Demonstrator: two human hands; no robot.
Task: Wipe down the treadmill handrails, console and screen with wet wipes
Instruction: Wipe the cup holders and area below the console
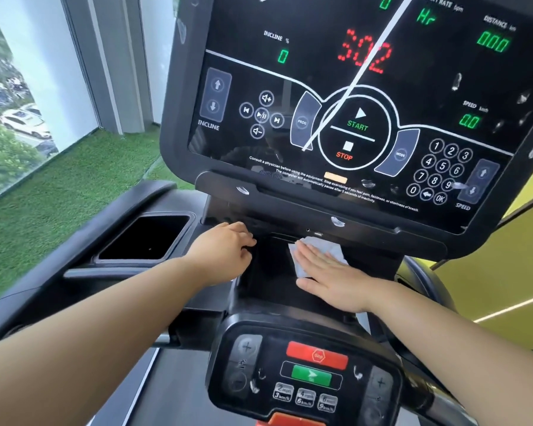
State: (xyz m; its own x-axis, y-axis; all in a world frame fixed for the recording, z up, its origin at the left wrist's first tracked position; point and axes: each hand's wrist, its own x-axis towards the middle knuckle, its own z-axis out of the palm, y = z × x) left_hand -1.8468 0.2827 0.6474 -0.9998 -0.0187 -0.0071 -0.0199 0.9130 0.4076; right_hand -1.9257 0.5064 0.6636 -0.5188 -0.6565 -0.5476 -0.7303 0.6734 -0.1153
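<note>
I see a treadmill console from above, filled by its big dark screen point(351, 103), lit with red and green digits and speckled with wet smears. Left of the screen, a window point(28, 87) looks over green turf. Below the screen and to its left sits a black cup holder point(145, 238). Directly under the screen, a dark sloping panel point(271, 272) drops to a control pad point(308, 373) with red and green buttons.

The right hand point(330, 278) lies flat on that panel just beneath the screen, fingers straight, pressing a white wet wipe point(334, 250) against it. The left hand point(225, 250), below the screen's left half, curls its fingers over the panel's left edge.
</note>
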